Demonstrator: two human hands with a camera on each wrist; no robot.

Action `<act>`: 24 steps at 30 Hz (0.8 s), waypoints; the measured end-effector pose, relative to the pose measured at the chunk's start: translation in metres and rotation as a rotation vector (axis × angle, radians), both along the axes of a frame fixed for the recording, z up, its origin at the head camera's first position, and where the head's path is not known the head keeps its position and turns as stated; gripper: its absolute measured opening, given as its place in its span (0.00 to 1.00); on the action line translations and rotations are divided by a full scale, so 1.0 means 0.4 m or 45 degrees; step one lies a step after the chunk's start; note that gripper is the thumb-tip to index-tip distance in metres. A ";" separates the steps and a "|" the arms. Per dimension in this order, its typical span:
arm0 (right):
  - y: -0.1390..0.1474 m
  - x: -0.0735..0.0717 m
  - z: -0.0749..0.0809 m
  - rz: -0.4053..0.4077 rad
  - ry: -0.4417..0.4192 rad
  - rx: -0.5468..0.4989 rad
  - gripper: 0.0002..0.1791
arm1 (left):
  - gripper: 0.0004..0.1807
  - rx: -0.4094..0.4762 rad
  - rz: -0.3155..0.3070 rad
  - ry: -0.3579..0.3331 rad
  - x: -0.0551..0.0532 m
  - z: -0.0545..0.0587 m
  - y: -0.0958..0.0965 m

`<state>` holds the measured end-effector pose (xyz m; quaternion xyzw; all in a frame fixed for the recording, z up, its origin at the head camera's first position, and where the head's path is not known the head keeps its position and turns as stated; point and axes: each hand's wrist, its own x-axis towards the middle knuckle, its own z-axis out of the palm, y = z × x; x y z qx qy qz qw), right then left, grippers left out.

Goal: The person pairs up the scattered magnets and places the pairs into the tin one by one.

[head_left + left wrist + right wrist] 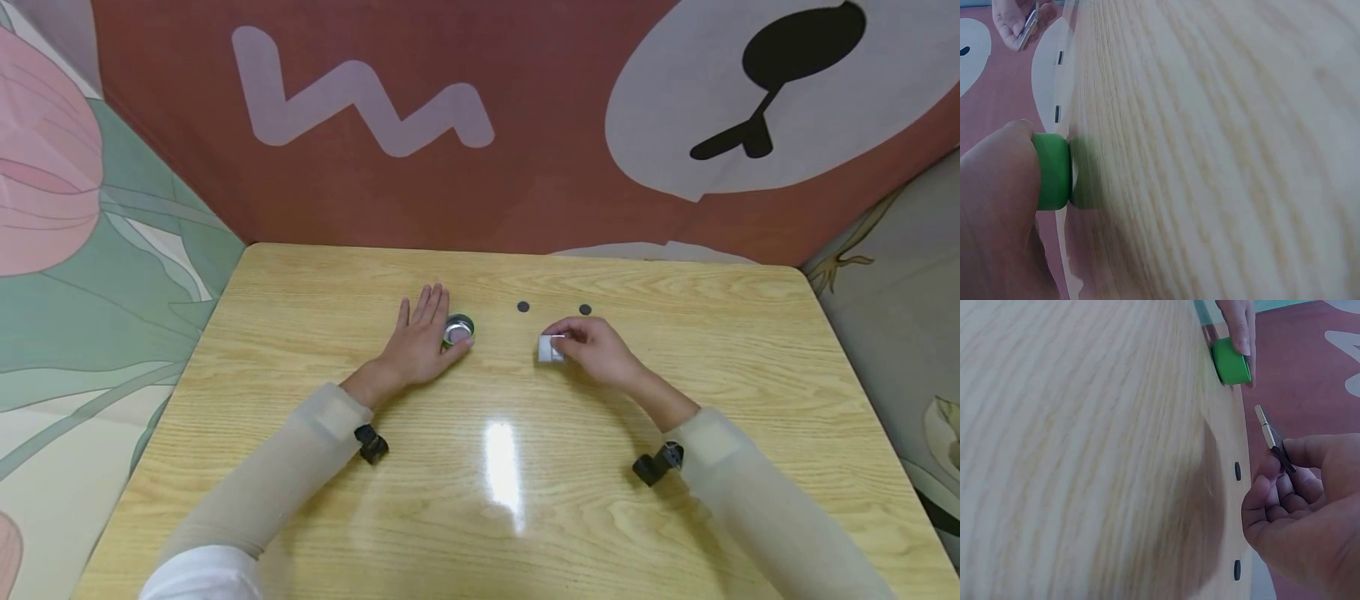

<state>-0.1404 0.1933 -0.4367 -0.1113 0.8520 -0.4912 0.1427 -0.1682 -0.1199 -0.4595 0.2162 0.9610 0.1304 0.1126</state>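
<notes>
My left hand (pixel 420 337) lies with straight fingers beside a round green tin (pixel 458 331) with a silvery inside. The thumb rests along the tin's near edge, while the index finger lies on its left side. In the left wrist view, the green wall of the tin (pixel 1054 172) stands on the table. My right hand (pixel 600 350) pinches a small pale square piece (pixel 546 348) between thumb and fingers, to the right of the tin. Edge-on in the right wrist view, this piece (pixel 1264 425) looks thin, silvery and divided by a seam. A dark sliver shows at the fingertips.
Two small dark discs, a left one (pixel 523 307) and a right one (pixel 585 309), lie beyond my right hand. The wood-grain table (pixel 450 525) meets a patterned wall (pixel 412 200) at its far edge. A camera is strapped to each wrist.
</notes>
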 end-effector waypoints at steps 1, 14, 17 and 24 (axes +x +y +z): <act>-0.003 -0.001 0.003 -0.001 -0.005 -0.007 0.12 | 0.53 0.001 -0.001 0.003 0.000 0.000 0.000; -0.038 -0.023 0.033 0.002 -0.014 0.007 0.13 | 0.52 -0.010 0.005 -0.003 0.002 0.000 0.000; -0.051 -0.030 0.044 -0.006 -0.025 -0.011 0.13 | 0.52 -0.006 0.006 -0.001 0.002 -0.001 -0.001; -0.084 -0.043 0.062 -0.024 -0.046 -0.014 0.13 | 0.52 0.005 0.003 0.020 -0.002 -0.005 0.000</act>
